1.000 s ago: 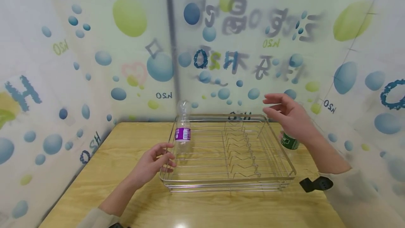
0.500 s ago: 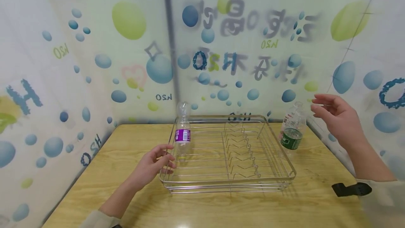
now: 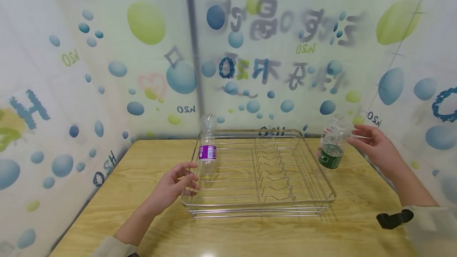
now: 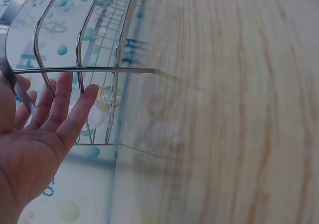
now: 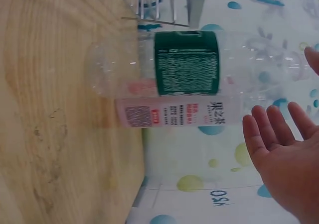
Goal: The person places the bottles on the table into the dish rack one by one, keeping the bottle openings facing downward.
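My left hand (image 3: 175,185) is at the near left corner of a wire dish rack (image 3: 258,203). In the left wrist view its loosely extended fingers (image 4: 64,102) rest against the side wires. Inside the rack, along its left side, a clear plastic bottle with a purple label (image 3: 207,152) has its yellow-ringed cap end toward me. My right hand (image 3: 375,146) hovers with parted, relaxed fingers beside the upper part of an upright clear bottle with a green label (image 5: 187,63). Close behind that bottle stands another with a pink and white label (image 5: 169,113).
The rack stands on a wood-grain table (image 3: 228,235), with zigzag wire dividers (image 3: 275,165) to the right of its middle. A curtain printed with blue and green drops (image 3: 250,106) hangs behind and on both sides, close to the table's back edge.
My right hand has moved right from behind the rack, uncovering the two bottles there, then come down and slightly left toward the green-labelled one. The left hand has stayed at the rack.
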A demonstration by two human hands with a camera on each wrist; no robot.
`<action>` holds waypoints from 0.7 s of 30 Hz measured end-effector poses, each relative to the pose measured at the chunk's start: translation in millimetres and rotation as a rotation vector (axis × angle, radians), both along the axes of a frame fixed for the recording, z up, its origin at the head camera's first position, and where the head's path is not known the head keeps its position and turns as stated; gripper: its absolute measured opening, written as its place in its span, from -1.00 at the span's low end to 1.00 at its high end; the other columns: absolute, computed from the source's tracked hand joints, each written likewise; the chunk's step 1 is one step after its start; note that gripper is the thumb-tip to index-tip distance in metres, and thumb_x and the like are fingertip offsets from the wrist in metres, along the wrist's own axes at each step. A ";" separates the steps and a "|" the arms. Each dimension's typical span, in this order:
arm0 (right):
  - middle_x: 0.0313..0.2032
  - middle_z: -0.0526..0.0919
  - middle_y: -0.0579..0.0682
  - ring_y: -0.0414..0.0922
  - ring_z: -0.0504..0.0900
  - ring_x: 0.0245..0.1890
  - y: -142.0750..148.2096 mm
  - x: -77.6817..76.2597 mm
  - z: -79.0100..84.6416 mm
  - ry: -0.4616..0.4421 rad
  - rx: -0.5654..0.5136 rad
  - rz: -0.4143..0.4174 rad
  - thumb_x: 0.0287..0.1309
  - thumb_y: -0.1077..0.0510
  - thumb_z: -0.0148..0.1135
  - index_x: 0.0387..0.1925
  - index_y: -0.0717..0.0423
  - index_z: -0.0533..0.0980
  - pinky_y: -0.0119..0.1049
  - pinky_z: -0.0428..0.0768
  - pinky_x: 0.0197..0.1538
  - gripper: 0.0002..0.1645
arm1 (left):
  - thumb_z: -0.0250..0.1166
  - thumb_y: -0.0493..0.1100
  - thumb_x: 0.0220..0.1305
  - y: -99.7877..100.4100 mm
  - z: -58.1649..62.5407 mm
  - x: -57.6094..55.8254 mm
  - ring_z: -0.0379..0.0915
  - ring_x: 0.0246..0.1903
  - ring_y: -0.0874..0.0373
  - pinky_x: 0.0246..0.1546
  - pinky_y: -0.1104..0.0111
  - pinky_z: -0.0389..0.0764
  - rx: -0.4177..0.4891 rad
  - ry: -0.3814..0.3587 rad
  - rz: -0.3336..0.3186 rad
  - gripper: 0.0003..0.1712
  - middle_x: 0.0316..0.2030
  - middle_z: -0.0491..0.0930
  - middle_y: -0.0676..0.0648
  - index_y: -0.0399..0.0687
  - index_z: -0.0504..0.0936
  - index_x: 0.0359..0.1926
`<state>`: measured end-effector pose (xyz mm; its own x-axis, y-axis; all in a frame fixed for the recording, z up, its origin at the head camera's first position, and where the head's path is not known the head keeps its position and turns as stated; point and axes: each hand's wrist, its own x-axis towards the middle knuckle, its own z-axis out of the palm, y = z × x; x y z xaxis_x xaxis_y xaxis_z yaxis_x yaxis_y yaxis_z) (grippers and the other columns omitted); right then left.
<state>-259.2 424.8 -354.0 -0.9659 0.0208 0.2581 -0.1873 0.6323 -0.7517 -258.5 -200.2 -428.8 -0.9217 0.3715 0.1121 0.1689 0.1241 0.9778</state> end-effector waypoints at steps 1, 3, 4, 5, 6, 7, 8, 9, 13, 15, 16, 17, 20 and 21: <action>0.43 0.41 -0.01 -0.64 0.36 0.05 -0.3 -1.5 -2.6 -0.013 0.003 0.010 0.67 -0.10 0.20 0.73 0.21 0.03 -0.70 0.46 -0.11 -0.07 | 0.19 -0.19 0.71 0.0 -0.2 -0.1 0.79 -0.06 -0.08 -0.06 0.09 0.89 0.001 0.000 0.000 -0.43 0.02 0.60 -0.38 -0.37 0.31 0.53; 0.52 0.30 0.28 -0.65 0.35 0.05 -1.7 -3.9 -7.3 -0.040 0.007 0.030 0.67 -0.10 0.20 0.72 0.25 0.01 -0.71 0.48 -0.10 -0.05 | 0.19 -0.19 0.71 0.1 -0.5 -0.1 0.79 -0.05 -0.10 -0.05 0.09 0.89 0.005 -0.001 -0.001 -0.43 0.02 0.60 -0.36 -0.37 0.31 0.53; 0.55 0.25 0.36 -0.67 0.34 0.05 -2.6 -4.7 -9.3 -0.051 0.006 0.044 0.67 -0.09 0.19 0.72 0.28 0.00 -0.71 0.49 -0.09 -0.05 | 0.19 -0.19 0.71 0.3 -0.6 -0.2 0.79 -0.05 -0.11 -0.06 0.09 0.89 0.006 -0.001 0.000 -0.43 0.02 0.61 -0.35 -0.37 0.31 0.53; 0.56 0.22 0.41 -0.68 0.34 0.05 -3.4 -5.6 -11.3 -0.063 0.005 0.055 0.67 -0.08 0.19 0.72 0.30 -0.02 -0.72 0.49 -0.08 -0.04 | 0.20 -0.19 0.70 0.5 -0.7 -0.3 0.79 -0.05 -0.12 -0.06 0.09 0.89 0.007 0.001 0.000 -0.43 0.02 0.60 -0.35 -0.37 0.31 0.53; 0.57 0.21 0.44 -0.70 0.32 0.05 -4.0 -6.4 -13.4 -0.074 0.003 0.066 0.67 -0.08 0.19 0.72 0.32 -0.04 -0.72 0.50 -0.08 -0.03 | 0.20 -0.19 0.70 0.8 -0.7 -0.3 0.79 -0.05 -0.14 -0.06 0.09 0.89 0.007 0.002 0.001 -0.43 0.01 0.60 -0.35 -0.37 0.31 0.53; 0.56 0.20 0.46 -0.71 0.33 0.05 -4.5 -7.0 -15.5 -0.079 -0.002 0.075 0.67 -0.06 0.19 0.71 0.34 -0.05 -0.72 0.51 -0.07 -0.03 | 0.19 -0.20 0.70 1.1 -0.6 -0.2 0.79 -0.05 -0.14 -0.06 0.09 0.89 0.007 0.003 0.002 -0.44 0.02 0.60 -0.35 -0.37 0.32 0.53; 0.57 0.20 0.46 -0.73 0.32 0.05 -4.9 -7.5 -17.6 -0.088 -0.003 0.084 0.67 -0.05 0.19 0.71 0.35 -0.06 -0.72 0.52 -0.07 -0.02 | 0.19 -0.20 0.70 1.5 -0.5 -0.3 0.79 -0.05 -0.13 -0.06 0.09 0.89 0.007 0.004 0.003 -0.44 0.02 0.60 -0.35 -0.36 0.32 0.53; 0.57 0.20 0.46 -0.74 0.32 0.05 -5.2 -7.9 -19.5 -0.095 -0.004 0.091 0.67 -0.05 0.20 0.71 0.35 -0.07 -0.72 0.52 -0.07 -0.01 | 0.19 -0.20 0.70 1.8 -0.5 -0.3 0.79 -0.05 -0.12 -0.06 0.09 0.89 0.006 0.007 0.004 -0.44 0.01 0.60 -0.35 -0.36 0.32 0.53; 0.56 0.26 0.42 -0.66 0.37 0.09 -6.2 -10.3 -26.7 -0.113 0.012 0.092 0.64 -0.06 0.24 0.71 0.31 -0.04 -0.66 0.58 -0.05 -0.01 | 0.18 -0.21 0.70 2.8 -0.5 -0.3 0.79 -0.08 -0.04 -0.05 0.09 0.89 0.008 0.005 0.007 -0.45 0.03 0.59 -0.40 -0.35 0.33 0.53; 0.55 0.28 0.41 -0.42 0.49 0.21 -7.6 -11.8 -28.6 -0.122 0.027 0.087 0.63 -0.08 0.26 0.71 0.29 -0.04 -0.62 0.60 -0.04 0.01 | 0.19 -0.21 0.70 2.7 -0.6 -0.3 0.79 -0.08 -0.01 -0.06 0.09 0.89 0.011 0.005 0.006 -0.45 0.04 0.58 -0.44 -0.35 0.33 0.53; 0.56 0.28 0.42 -0.26 0.53 0.27 -8.4 -12.6 -29.2 -0.126 0.034 0.085 0.62 -0.09 0.26 0.72 0.28 -0.04 -0.60 0.60 -0.04 0.02 | 0.18 -0.21 0.70 2.7 -0.8 -0.4 0.79 -0.09 0.00 -0.06 0.10 0.89 0.014 0.004 0.006 -0.45 0.05 0.57 -0.45 -0.35 0.33 0.53; 0.56 0.27 0.43 -0.07 0.54 0.33 -9.5 -13.4 -29.3 -0.131 0.037 0.084 0.62 -0.09 0.27 0.72 0.27 -0.05 -0.59 0.60 -0.04 0.03 | 0.19 -0.20 0.70 2.4 -0.9 -0.3 0.79 -0.09 0.01 -0.06 0.10 0.89 0.016 0.004 0.006 -0.45 0.05 0.57 -0.47 -0.35 0.33 0.53; 0.57 0.22 0.50 0.43 0.38 0.45 -13.0 -15.6 -28.8 -0.141 0.031 0.095 0.62 -0.09 0.26 0.73 0.30 -0.10 -0.51 0.62 -0.02 0.06 | 0.18 -0.20 0.71 1.4 -1.5 0.1 0.79 -0.10 0.03 -0.06 0.11 0.89 0.019 0.003 0.006 -0.45 0.05 0.57 -0.45 -0.35 0.33 0.53; 0.57 0.21 0.52 0.48 0.34 0.47 -14.3 -16.2 -28.4 -0.143 0.029 0.097 0.63 -0.09 0.26 0.73 0.30 -0.10 -0.51 0.62 -0.02 0.06 | 0.18 -0.20 0.71 1.0 -1.6 0.3 0.79 -0.10 0.04 -0.06 0.11 0.89 0.021 0.001 0.006 -0.45 0.05 0.57 -0.44 -0.35 0.32 0.53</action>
<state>-275.4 410.6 -382.4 -0.9899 -0.0802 0.1169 -0.1411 0.6386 -0.7565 -258.3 -199.2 -430.4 -0.9238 0.3633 0.1210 0.1695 0.1047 0.9800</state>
